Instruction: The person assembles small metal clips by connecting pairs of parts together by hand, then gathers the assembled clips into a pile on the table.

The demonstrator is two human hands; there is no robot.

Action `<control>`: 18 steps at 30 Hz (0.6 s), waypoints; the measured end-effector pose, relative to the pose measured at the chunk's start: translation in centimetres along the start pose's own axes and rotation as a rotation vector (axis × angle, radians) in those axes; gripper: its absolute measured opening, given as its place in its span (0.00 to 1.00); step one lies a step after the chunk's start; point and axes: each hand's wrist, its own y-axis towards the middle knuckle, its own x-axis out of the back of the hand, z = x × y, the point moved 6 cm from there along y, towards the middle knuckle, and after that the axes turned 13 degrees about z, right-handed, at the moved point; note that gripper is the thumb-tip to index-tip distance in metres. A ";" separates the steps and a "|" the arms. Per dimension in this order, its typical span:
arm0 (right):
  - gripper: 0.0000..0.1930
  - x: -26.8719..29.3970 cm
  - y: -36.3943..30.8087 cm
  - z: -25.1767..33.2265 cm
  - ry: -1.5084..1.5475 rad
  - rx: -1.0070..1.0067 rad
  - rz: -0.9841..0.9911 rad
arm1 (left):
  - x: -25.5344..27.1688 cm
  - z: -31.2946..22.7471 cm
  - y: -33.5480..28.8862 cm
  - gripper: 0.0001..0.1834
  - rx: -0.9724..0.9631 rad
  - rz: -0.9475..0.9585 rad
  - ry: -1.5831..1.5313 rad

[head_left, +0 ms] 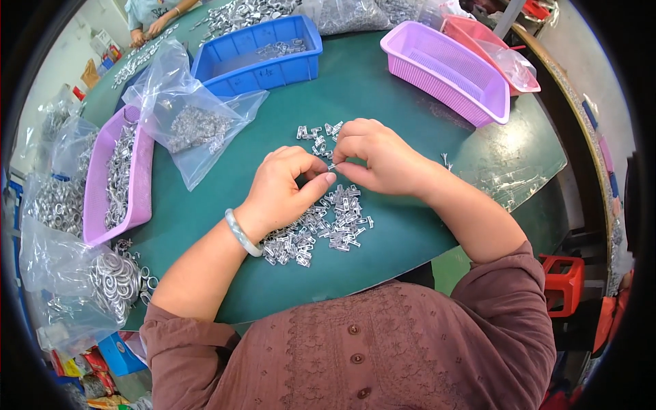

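My left hand and my right hand meet over the middle of the table. Between their pinched thumbs and fingers is a small silver metal piece, too small to make out in detail. Just below the fingertips, a loose pile of small silver metal clips lies on the green tabletop, spreading left under my left wrist. A smaller group of similar clips sits beyond my fingers, partly hidden by my right hand.
A clear bag of metal pieces and a purple basket of metal parts are at left. Behind stands a blue bin; at back right, a purple basket overlaps a red one. Another person's hands work at far left.
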 end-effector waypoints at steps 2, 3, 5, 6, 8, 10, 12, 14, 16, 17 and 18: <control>0.04 0.4 -0.1 0.7 0.010 0.014 -0.059 | 0.0 0.0 -0.1 0.04 -0.028 -0.019 0.002; 0.04 0.5 -0.2 1.0 -0.012 0.043 -0.091 | 0.1 -0.1 -0.1 0.04 -0.057 -0.039 0.003; 0.05 0.7 -0.5 1.2 -0.034 0.068 -0.126 | 0.1 -0.1 -0.1 0.03 -0.063 -0.056 -0.024; 0.05 0.8 -0.6 1.0 0.024 0.058 -0.154 | 0.2 -0.1 -0.2 0.03 -0.069 -0.076 -0.052; 0.05 0.9 -0.8 0.6 0.083 0.045 -0.185 | 0.2 -0.1 -0.1 0.03 -0.059 -0.088 -0.080; 0.05 0.8 -0.9 0.2 0.153 0.035 -0.165 | 0.3 -0.1 -0.1 0.03 -0.047 -0.101 -0.107; 0.05 0.8 -1.1 0.1 0.182 0.042 -0.166 | 0.3 -0.3 -0.1 0.02 -0.056 -0.090 -0.131; 0.05 0.8 -1.1 0.1 0.212 0.050 -0.164 | 0.3 -0.4 -0.1 0.02 -0.066 -0.089 -0.137; 0.04 0.9 -1.1 0.1 0.247 0.055 -0.150 | 0.4 -0.4 -0.1 0.02 -0.076 -0.089 -0.144; 0.04 0.9 -1.1 0.1 0.248 0.054 -0.150 | 0.4 -0.5 -0.1 0.02 -0.078 -0.088 -0.142; 0.04 0.9 -1.2 0.1 0.243 0.065 -0.159 | 0.4 -0.6 -0.1 0.02 -0.081 -0.088 -0.141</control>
